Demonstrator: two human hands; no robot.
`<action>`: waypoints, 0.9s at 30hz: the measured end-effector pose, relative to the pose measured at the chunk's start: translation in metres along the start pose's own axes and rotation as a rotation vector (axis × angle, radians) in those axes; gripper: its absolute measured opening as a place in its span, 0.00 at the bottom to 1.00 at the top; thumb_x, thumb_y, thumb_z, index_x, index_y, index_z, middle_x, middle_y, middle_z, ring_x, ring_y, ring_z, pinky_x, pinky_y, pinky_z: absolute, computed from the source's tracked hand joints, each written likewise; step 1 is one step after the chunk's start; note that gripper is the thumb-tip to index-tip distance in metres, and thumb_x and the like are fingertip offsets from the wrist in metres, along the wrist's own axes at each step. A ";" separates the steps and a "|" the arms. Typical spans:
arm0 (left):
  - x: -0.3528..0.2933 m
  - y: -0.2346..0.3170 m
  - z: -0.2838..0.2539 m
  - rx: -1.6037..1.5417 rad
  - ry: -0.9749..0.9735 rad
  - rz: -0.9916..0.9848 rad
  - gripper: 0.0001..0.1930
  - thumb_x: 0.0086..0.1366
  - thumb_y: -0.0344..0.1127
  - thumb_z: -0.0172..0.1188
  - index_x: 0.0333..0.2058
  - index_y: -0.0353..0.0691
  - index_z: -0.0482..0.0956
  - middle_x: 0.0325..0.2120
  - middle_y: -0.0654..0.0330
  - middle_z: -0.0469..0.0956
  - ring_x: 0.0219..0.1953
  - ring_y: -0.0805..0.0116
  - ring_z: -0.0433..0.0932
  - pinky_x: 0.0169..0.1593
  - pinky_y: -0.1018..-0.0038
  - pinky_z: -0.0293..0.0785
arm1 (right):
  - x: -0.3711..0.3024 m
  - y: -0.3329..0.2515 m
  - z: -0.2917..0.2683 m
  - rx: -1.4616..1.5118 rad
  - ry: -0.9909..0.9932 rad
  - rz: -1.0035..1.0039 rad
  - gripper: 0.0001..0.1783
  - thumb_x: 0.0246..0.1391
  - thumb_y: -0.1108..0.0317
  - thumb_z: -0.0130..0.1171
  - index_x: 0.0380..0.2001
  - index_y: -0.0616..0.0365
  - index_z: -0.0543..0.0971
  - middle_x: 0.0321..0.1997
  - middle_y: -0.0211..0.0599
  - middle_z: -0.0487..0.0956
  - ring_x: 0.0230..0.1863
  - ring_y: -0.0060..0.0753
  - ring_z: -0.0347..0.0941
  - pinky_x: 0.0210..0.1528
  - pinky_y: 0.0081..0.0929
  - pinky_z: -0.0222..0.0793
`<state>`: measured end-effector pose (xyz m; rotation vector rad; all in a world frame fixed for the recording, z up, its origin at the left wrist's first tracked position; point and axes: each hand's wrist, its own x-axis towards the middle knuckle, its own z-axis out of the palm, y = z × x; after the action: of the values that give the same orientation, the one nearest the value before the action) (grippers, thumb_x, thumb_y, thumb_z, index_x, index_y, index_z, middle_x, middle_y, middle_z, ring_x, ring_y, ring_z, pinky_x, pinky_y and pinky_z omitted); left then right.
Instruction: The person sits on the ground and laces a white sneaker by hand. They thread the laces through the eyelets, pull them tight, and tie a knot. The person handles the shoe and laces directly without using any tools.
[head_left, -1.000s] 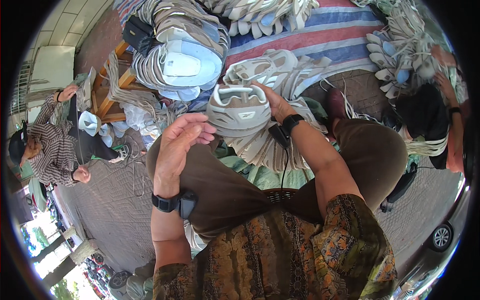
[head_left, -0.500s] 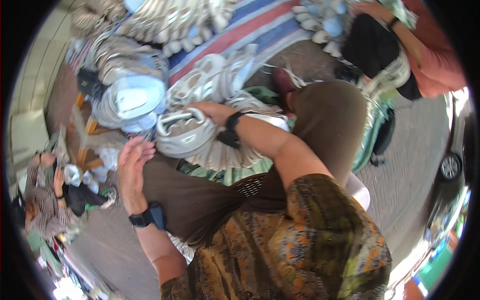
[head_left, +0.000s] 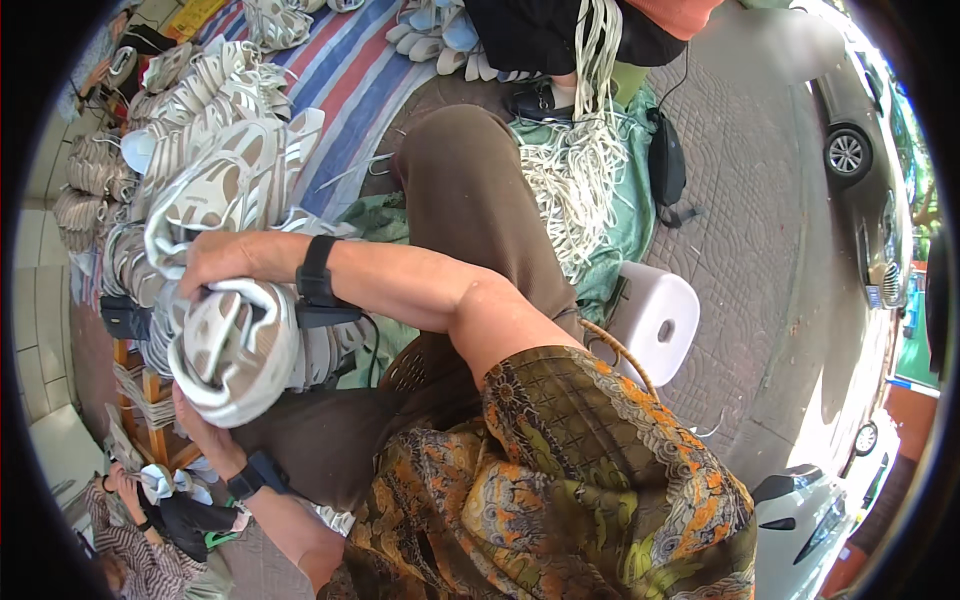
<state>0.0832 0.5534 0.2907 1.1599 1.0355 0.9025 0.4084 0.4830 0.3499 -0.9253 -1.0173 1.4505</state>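
A white and beige shoe upper (head_left: 245, 340) is over my left thigh, its rounded end tilted toward me. My right hand (head_left: 225, 258) reaches across from the right, its fingers curled over the far edge of the upper. From the near side my left hand (head_left: 205, 425) holds the upper's lower edge, its fingertips hidden behind it. Just beyond lies a long row of nested shoe uppers (head_left: 225, 190). Further uppers (head_left: 315, 355) stand packed together to the right of the held one, partly behind my right wrist.
White laces (head_left: 575, 190) are heaped on green cloth (head_left: 635, 225). A pale plastic stool (head_left: 660, 325) stands at my right. Striped sheeting (head_left: 350, 120) bears more uppers. A wooden stool (head_left: 155, 400) is at left; co-workers sit at far right (head_left: 530, 40) and lower left (head_left: 150, 530). A car (head_left: 855, 150) is parked right.
My left hand has come from open beside the upper to holding it. The upper is now turned, showing its patterned side. My view has swung right, bringing the laces and pale stool into sight.
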 end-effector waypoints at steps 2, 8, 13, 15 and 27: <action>-0.015 0.010 0.022 0.037 0.002 0.024 0.20 0.69 0.36 0.45 0.56 0.34 0.66 0.50 0.55 0.73 0.49 0.65 0.74 0.54 0.68 0.70 | -0.034 -0.021 0.004 0.058 -0.103 -0.313 0.10 0.44 0.66 0.60 0.17 0.61 0.80 0.18 0.30 0.76 0.21 0.21 0.69 0.26 0.23 0.64; -0.071 0.029 0.109 0.334 -0.115 0.166 0.14 0.66 0.29 0.50 0.48 0.33 0.75 0.42 0.60 0.78 0.41 0.73 0.76 0.48 0.77 0.72 | -0.090 -0.035 -0.014 -0.130 -0.418 -0.025 0.15 0.49 0.57 0.64 0.31 0.58 0.77 0.29 0.27 0.75 0.33 0.21 0.69 0.35 0.24 0.66; -0.100 0.025 0.135 0.471 -0.224 0.194 0.13 0.62 0.26 0.53 0.46 0.32 0.76 0.40 0.60 0.79 0.41 0.76 0.76 0.48 0.77 0.71 | -0.135 -0.002 -0.053 -0.283 -0.333 0.114 0.13 0.52 0.63 0.59 0.35 0.62 0.75 0.40 0.32 0.76 0.45 0.22 0.69 0.51 0.21 0.62; -0.110 0.029 0.147 0.703 -0.127 0.474 0.14 0.59 0.25 0.56 0.45 0.34 0.76 0.39 0.57 0.79 0.42 0.73 0.77 0.48 0.77 0.70 | -0.136 0.014 -0.057 -0.207 -0.316 0.079 0.11 0.52 0.68 0.57 0.37 0.62 0.74 0.42 0.33 0.76 0.45 0.22 0.69 0.51 0.21 0.63; -0.052 0.020 0.213 1.110 -0.469 0.578 0.11 0.57 0.31 0.55 0.40 0.40 0.79 0.36 0.58 0.80 0.40 0.61 0.76 0.45 0.68 0.67 | -0.137 0.013 -0.058 0.016 -0.309 0.178 0.15 0.48 0.72 0.55 0.41 0.62 0.71 0.50 0.36 0.73 0.53 0.24 0.67 0.58 0.25 0.59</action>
<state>0.2716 0.4497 0.3363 2.5500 0.7889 0.3690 0.4737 0.3520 0.3207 -0.8110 -1.1686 1.7878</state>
